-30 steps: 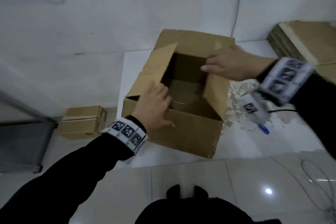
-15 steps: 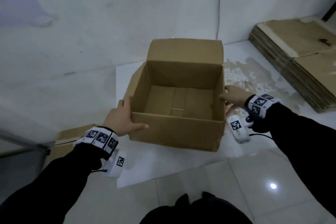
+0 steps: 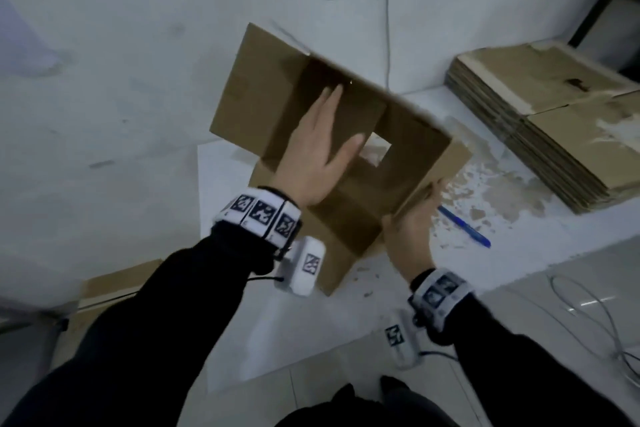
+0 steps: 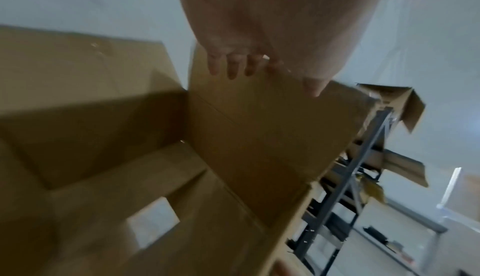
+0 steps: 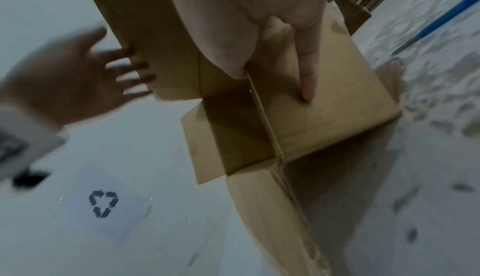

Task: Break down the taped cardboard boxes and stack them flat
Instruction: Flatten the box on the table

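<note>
The brown cardboard box [image 3: 412,135] is tipped up and skewed toward the wall, and a gap [image 3: 375,152] in its bottom flaps shows the floor through it. My left hand [image 3: 318,149] lies flat with straight fingers against an inner panel [image 4: 259,126]; the left fingers [image 4: 232,65] touch the cardboard. My right hand [image 3: 412,222] grips the box's near right corner. In the right wrist view the right thumb sits at the wall's edge and the index finger [image 5: 306,71] lies along the outer face [image 5: 324,116].
A stack of flattened boxes [image 3: 554,121] lies at the right by the wall. A blue pen [image 3: 464,227] rests on the white platform beside the box. A small closed box [image 3: 114,284] sits low at the left; cables [image 3: 588,315] loop on the tiles; a metal rack [image 4: 358,178] holds more cardboard.
The box stood upright with a hand on each side; now it is tipped and skewed with its bottom open. My left hand has moved inside it, my right to the near corner.
</note>
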A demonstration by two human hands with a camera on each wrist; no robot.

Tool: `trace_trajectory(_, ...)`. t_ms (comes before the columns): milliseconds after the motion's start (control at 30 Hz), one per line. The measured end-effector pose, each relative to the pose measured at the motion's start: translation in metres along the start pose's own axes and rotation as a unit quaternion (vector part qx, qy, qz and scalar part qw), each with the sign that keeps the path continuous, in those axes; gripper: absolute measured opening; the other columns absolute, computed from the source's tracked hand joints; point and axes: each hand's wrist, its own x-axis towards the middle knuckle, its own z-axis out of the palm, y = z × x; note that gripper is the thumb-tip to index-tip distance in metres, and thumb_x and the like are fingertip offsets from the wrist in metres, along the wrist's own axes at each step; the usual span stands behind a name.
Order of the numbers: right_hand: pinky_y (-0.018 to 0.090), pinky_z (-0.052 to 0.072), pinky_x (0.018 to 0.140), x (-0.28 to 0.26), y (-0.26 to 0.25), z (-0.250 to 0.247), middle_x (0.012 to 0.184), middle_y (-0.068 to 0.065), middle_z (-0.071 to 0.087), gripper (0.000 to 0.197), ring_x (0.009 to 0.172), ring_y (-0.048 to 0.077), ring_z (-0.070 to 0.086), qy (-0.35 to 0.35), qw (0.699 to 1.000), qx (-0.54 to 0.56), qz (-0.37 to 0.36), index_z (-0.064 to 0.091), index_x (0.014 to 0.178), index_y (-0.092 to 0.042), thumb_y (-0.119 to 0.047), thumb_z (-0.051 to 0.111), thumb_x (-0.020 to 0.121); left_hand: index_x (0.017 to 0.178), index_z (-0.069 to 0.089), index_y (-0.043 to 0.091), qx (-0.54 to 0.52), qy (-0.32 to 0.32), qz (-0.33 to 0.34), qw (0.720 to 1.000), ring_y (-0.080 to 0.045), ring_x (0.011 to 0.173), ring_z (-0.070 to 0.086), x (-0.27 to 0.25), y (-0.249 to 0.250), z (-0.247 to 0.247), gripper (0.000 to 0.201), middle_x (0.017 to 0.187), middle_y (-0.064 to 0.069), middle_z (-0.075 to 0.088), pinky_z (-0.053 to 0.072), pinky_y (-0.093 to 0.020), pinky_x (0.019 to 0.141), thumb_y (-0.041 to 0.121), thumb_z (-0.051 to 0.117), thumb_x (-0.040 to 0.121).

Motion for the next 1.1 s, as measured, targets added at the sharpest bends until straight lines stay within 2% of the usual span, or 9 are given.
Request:
trace_trajectory(167,0.052,-0.001,0.118,-0.061,0.005,0.036,0.155,0.019,-0.007,0.093,0.143,0.042,-0.006,-0.014,0.984,-0.082,-0.157,-0.001,0.146,-0.008,-0.013,0.064,0.080,0.153,0.005,0.016,-0.034,0.008,0.000,0.999,-0.023,0.148,-0.001,0.031,0.036,0.009,0.081,0.161,-0.010,0.002,0.003,-0.045,0.120,0.056,0.041,0.093)
trace_trajectory(300,0.038,0.010,0.118,-0.079,0.008,0.026,0.155,0.005,0.007,0.072,0.144,0.027,0.008,-0.079,0.968,-0.077,-0.227,0.013,0.145,-0.022,-0.029,0.055,0.088,0.148,0.026,0.029,0.184,-0.201,-0.080,0.959,-0.027,0.146,0.010,0.036,0.022,0.002,0.080,0.158,-0.002,0.017,0.015,-0.055,0.115,0.070,0.047,0.083)
trace_trajectory(400,0.026,0.033,0.106,-0.065,0.010,-0.007,0.130,0.001,0.044,0.043,0.124,0.010,0.040,-0.070,0.977,-0.001,-0.200,0.039,0.132,-0.018,-0.036,0.043,0.093,0.143,0.034,0.028,0.197,-0.251,-0.089,0.944,-0.024,0.138,0.029,0.031,0.011,-0.009,0.079,0.151,0.001,0.032,0.031,-0.044,0.110,0.065,0.059,0.079)
trace_trajectory(500,0.024,0.044,0.081,-0.041,0.007,-0.033,0.101,-0.007,0.056,0.018,0.095,0.006,0.055,-0.101,0.988,0.086,-0.082,0.051,0.105,-0.029,-0.036,0.038,0.096,0.142,0.036,0.024,0.178,-0.279,-0.110,0.937,-0.021,0.129,0.040,0.022,0.007,-0.019,0.079,0.145,0.001,0.040,0.036,-0.036,0.104,0.059,0.066,0.077)
trace_trajectory(700,0.023,0.044,0.077,0.031,-0.016,-0.040,0.107,-0.006,0.061,0.049,0.101,0.011,0.058,-0.196,0.942,0.232,0.140,0.056,0.117,-0.019,-0.044,0.017,0.102,0.142,0.034,0.025,0.155,-0.278,-0.141,0.938,-0.022,0.135,0.035,0.004,0.008,-0.025,0.080,0.151,-0.001,0.032,0.033,-0.038,0.109,0.056,0.068,0.076)
trace_trajectory(833,0.030,0.049,0.090,0.072,-0.055,-0.057,0.112,-0.007,0.064,0.036,0.106,0.014,0.061,-0.154,0.927,0.340,0.036,0.057,0.108,-0.031,-0.040,0.023,0.103,0.145,0.029,0.027,0.180,-0.275,-0.161,0.931,-0.021,0.144,0.021,-0.001,0.020,-0.022,0.083,0.159,0.000,0.015,0.026,-0.040,0.115,0.057,0.067,0.078)
trace_trajectory(967,0.038,0.049,0.098,0.116,-0.077,-0.055,0.121,-0.001,0.062,0.025,0.113,0.015,0.058,-0.321,0.924,0.168,-0.121,0.057,0.120,-0.016,-0.021,0.050,0.097,0.147,0.026,0.031,0.247,-0.257,-0.189,0.915,-0.022,0.135,0.038,-0.004,0.042,-0.024,0.083,0.157,0.003,0.023,0.041,-0.040,0.104,0.060,0.063,0.079)
trace_trajectory(1033,0.035,0.039,0.106,0.127,-0.085,-0.047,0.138,-0.003,0.047,0.050,0.126,0.011,0.045,-0.413,0.900,0.064,-0.123,0.043,0.135,-0.020,-0.035,0.060,0.090,0.138,0.039,0.030,0.307,-0.236,-0.211,0.897,-0.023,0.115,0.054,-0.007,0.061,-0.030,0.072,0.139,0.000,0.049,0.048,-0.038,0.089,0.064,0.060,0.079)
trace_trajectory(1100,0.023,0.036,0.099,0.133,-0.094,-0.041,0.143,-0.004,0.037,0.072,0.125,0.007,0.038,-0.495,0.863,0.024,-0.096,0.025,0.145,-0.020,-0.039,0.062,0.086,0.105,0.058,0.022,0.387,-0.170,-0.246,0.872,-0.023,0.091,0.060,-0.011,0.085,-0.039,0.046,0.101,-0.001,0.063,0.043,-0.034,0.084,0.061,0.059,0.081)
